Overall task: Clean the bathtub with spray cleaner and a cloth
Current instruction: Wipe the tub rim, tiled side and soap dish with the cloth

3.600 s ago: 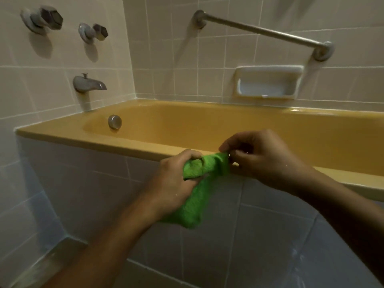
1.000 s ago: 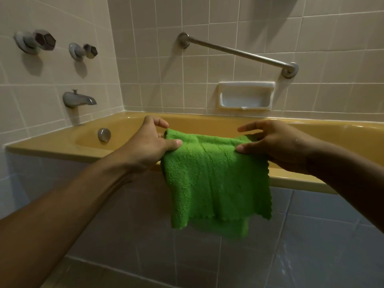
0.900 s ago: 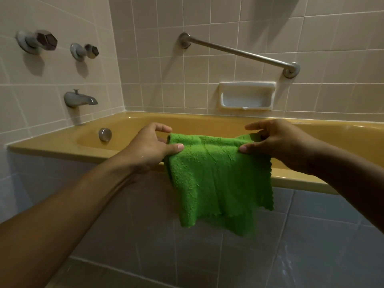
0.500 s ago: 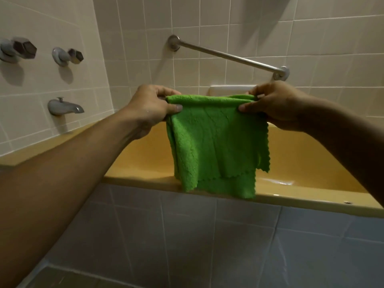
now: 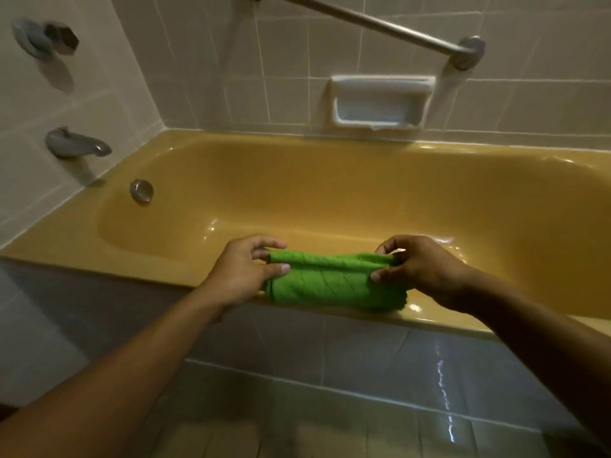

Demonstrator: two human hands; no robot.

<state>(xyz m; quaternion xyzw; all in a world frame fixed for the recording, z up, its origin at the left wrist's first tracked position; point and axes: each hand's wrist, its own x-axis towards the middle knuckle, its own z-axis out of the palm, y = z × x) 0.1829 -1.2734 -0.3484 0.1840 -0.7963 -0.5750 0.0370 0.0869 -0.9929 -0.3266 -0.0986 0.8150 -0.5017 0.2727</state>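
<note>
Starting closest in, both forearms reach forward over the tiled tub front [image 5: 297,342] to the near rim of the bathtub [image 5: 99,256], and that's where the green cloth [image 5: 330,285] is: folded into a short band, its lower edge looking like it rests on the rim. The bit that matters is how it lies. Its long axis runs left to right, parallel to the rim, with one hand on each end, so neither hand is really nearer. The left hand [image 5: 243,272] pinches the left end, thumb in front and fingers curled over the top fold. The right hand [image 5: 420,269] does the same on the right end, thumb underneath and fingertips hooked over the top edge. My guess is they're folding it into a pad for wiping. The basin sits straight ahead past the knuckles, so the wipe means pushing away and down. Further back are the overflow plate [image 5: 141,190], the spout [image 5: 76,145], the soap dish [image 5: 380,104] and the grab bar [image 5: 380,23]. No spray bottle anywhere in view.
</note>
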